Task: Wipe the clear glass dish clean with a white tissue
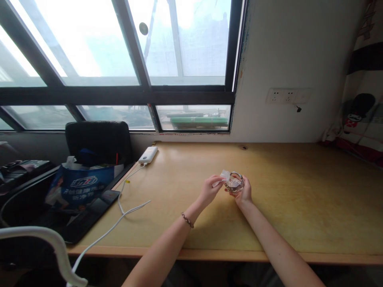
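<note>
Over the middle of the wooden table (185, 191), my right hand (245, 192) is wrapped round a clear glass ashtray (236, 182), its open top tilted toward me. Pinched in the fingers of my left hand (210, 189) is a white tissue (225, 175). The tissue touches the left side of the ashtray's rim. A braided bracelet (187, 220) circles my left wrist. My right fingertips are partly hidden behind and under the glass.
A white power bank (148, 154) with a white cable (122, 215) lies at the table's left. Beside it are a black tablet-like slab (92, 215), a blue bag (85, 185) on a black chair (98, 137), and a white curved tube (48, 239). Wall sockets (289, 95) are behind.
</note>
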Demonstrator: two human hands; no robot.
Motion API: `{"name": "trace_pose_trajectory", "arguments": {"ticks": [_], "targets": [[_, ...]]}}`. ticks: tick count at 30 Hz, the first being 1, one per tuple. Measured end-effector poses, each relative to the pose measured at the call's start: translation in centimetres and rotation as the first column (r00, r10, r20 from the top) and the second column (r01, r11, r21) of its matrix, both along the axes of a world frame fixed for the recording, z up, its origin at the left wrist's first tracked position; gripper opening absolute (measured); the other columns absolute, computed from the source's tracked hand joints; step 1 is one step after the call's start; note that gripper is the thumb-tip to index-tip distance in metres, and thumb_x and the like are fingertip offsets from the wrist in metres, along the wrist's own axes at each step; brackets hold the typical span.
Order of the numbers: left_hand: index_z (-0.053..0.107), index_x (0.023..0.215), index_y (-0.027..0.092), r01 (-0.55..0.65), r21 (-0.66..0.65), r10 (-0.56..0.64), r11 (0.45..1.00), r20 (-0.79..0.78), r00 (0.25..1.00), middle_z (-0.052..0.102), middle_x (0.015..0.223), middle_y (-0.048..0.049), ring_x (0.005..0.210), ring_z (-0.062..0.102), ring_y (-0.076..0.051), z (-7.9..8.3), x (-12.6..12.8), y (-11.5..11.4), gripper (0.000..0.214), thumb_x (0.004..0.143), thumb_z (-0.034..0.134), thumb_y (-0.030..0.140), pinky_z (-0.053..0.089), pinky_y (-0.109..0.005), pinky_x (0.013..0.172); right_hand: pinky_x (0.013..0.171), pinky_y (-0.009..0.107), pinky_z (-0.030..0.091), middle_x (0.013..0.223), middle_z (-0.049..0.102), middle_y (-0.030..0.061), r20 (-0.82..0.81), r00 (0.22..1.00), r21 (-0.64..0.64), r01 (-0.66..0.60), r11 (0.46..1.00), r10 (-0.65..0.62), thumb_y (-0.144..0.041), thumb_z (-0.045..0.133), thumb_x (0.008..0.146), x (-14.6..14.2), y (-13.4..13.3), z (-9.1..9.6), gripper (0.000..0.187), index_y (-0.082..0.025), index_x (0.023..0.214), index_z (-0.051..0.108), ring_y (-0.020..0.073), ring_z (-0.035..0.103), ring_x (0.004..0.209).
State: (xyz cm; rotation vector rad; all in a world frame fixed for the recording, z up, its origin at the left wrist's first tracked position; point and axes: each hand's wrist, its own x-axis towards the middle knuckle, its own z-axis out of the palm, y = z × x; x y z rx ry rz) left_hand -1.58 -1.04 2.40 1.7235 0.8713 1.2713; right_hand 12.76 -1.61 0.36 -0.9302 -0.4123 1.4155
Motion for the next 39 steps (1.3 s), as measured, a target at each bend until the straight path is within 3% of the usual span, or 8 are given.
{"name": "trace_pose_trajectory", "arguments": {"ticks": [3, 6, 11, 17, 22, 26, 30, 39], "targets": [[0.065, 0.084, 0.012, -0.058, -0.232, 0.088, 0.971, 0.122, 0.989, 0.064, 0.081, -0.0087, 0.076, 0.057, -0.018, -0.2, -0.4, 0.6, 0.033, 0.071, 0.056, 0.041, 0.044, -0.028, 0.067, 0.03, 0.023, 0.033, 0.077, 0.068, 0.0059, -0.06, 0.991, 0.037, -0.117, 0.992, 0.119, -0.049, 0.039, 0.073, 0.0, -0.3, 0.4, 0.04, -0.019, 0.094, 0.056, 0.0216, 0.061, 0.045], [0.064, 0.088, 0.011, -0.008, -0.385, 0.107, 0.923, 0.237, 0.966, 0.065, 0.085, -0.01, 0.079, 0.058, -0.019, -0.3, -0.5, 0.8, 0.038, 0.069, 0.057, 0.043, 0.045, -0.03, 0.069, 0.03, 0.023, 0.031, 0.081, 0.068, 0.0078, -0.071, 0.98, 0.087, -0.177, 0.98, 0.183, -0.048, 0.039, 0.074, 0.0, -0.5, 0.6, 0.039, -0.018, 0.091, 0.056, 0.0225, 0.061, 0.045], [0.064, 0.091, 0.01, 0.106, -0.413, 0.048, 0.905, 0.346, 0.937, 0.064, 0.092, -0.0119, 0.085, 0.058, -0.021, -0.2, -0.3, 0.4, 0.04, 0.068, 0.058, 0.043, 0.045, -0.033, 0.076, 0.03, 0.023, 0.031, 0.086, 0.067, 0.0098, -0.009, 0.972, 0.101, -0.234, 0.967, 0.236, -0.049, 0.039, 0.075, -0.3, -0.8, 0.7, 0.038, -0.017, 0.085, 0.056, 0.0225, 0.061, 0.044], [0.062, 0.094, 0.009, 0.125, -0.424, 0.082, 0.897, 0.437, 0.896, 0.063, 0.094, -0.0115, 0.086, 0.058, -0.02, 0.2, -0.2, 0.1, 0.038, 0.071, 0.057, 0.04, 0.045, -0.035, 0.081, 0.032, 0.023, 0.035, 0.092, 0.066, 0.0084, 0.051, 0.974, 0.074, -0.223, 0.972, 0.22, -0.048, 0.04, 0.075, -0.6, -0.9, 0.8, 0.036, -0.019, 0.089, 0.055, 0.0209, 0.062, 0.048], [0.062, 0.097, 0.01, 0.113, -0.269, -0.036, 0.956, 0.276, 0.96, 0.063, 0.098, -0.0112, 0.09, 0.056, -0.022, 0.7, 0.0, -0.4, 0.039, 0.077, 0.049, 0.04, 0.044, -0.034, 0.082, 0.032, 0.023, 0.036, 0.089, 0.066, 0.0088, 0.059, 0.968, 0.05, -0.246, 0.968, 0.243, -0.049, 0.039, 0.075, -0.6, -1.0, 0.7, 0.036, -0.018, 0.087, 0.055, 0.0203, 0.061, 0.047], [0.061, 0.1, 0.017, -0.011, 0.001, 0.011, 1.0, 0.005, 1.0, 0.062, 0.1, -0.0081, 0.092, 0.055, -0.02, 1.0, 0.1, -1.0, 0.033, 0.081, 0.043, 0.037, 0.042, -0.032, 0.082, 0.033, 0.024, 0.037, 0.088, 0.067, 0.0075, 0.068, 0.969, 0.04, -0.241, 0.97, 0.239, -0.047, 0.039, 0.076, -0.8, -1.0, 0.9, 0.034, -0.019, 0.085, 0.055, 0.0196, 0.061, 0.045], [0.06, 0.102, 0.019, -0.018, 0.207, 0.061, 0.978, -0.203, 0.977, 0.06, 0.103, -0.0079, 0.094, 0.053, -0.019, 1.3, -0.2, -1.3, 0.031, 0.084, 0.038, 0.032, 0.041, -0.032, 0.084, 0.031, 0.023, 0.035, 0.084, 0.067, 0.0067, 0.075, 0.976, 0.03, -0.206, 0.978, 0.203, -0.047, 0.04, 0.076, -0.8, -1.1, 1.0, 0.034, -0.019, 0.084, 0.056, 0.0186, 0.06, 0.043], [0.056, 0.106, 0.02, -0.026, 0.317, 0.124, 0.948, -0.294, 0.948, 0.058, 0.105, -0.0084, 0.095, 0.053, -0.018, 1.0, -0.4, -1.3, 0.031, 0.085, 0.035, 0.028, 0.042, -0.032, 0.084, 0.03, 0.022, 0.034, 0.081, 0.066, 0.0059, 0.073, 0.989, 0.052, -0.13, 0.99, 0.126, -0.046, 0.042, 0.074, -0.7, -1.1, 0.8, 0.034, -0.018, 0.085, 0.057, 0.0166, 0.058, 0.041]]}}
